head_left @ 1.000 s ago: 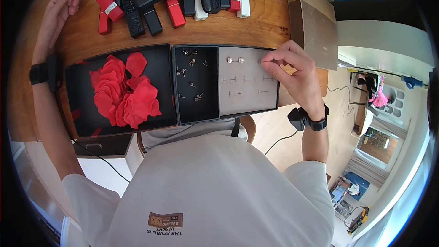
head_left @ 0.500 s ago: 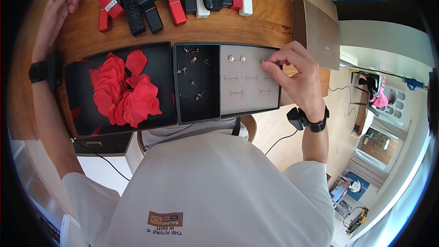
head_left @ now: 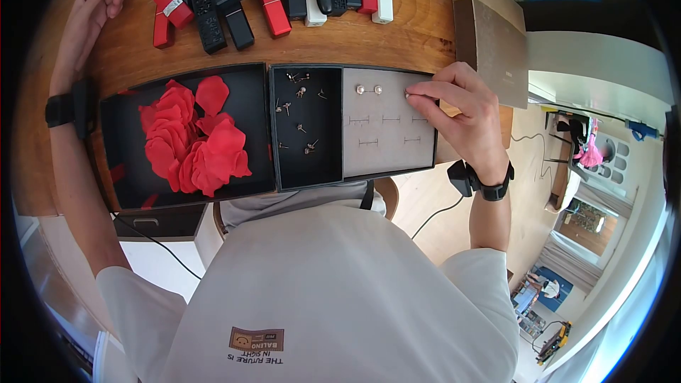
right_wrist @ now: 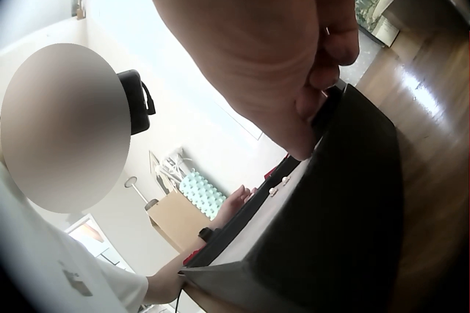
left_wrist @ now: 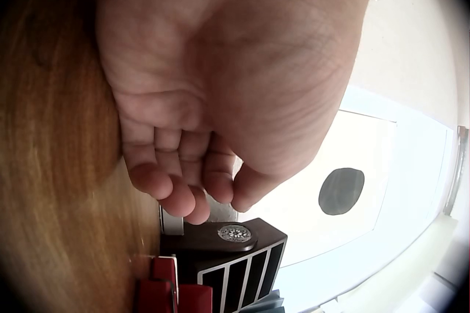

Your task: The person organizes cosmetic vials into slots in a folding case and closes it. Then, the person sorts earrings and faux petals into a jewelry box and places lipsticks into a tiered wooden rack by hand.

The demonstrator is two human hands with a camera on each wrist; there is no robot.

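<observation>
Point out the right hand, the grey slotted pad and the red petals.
Right hand (head_left: 468, 113): head view, back, near thumb.
Grey slotted pad (head_left: 387, 132): head view, bare middle.
Red petals (head_left: 172, 139): head view, pile's left-centre.

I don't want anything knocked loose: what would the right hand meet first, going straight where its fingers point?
Probably the nearer pearl on the grey pad; in the head view it lies ahead of the right hand, though the hand's height above the pad is unclear.
</observation>
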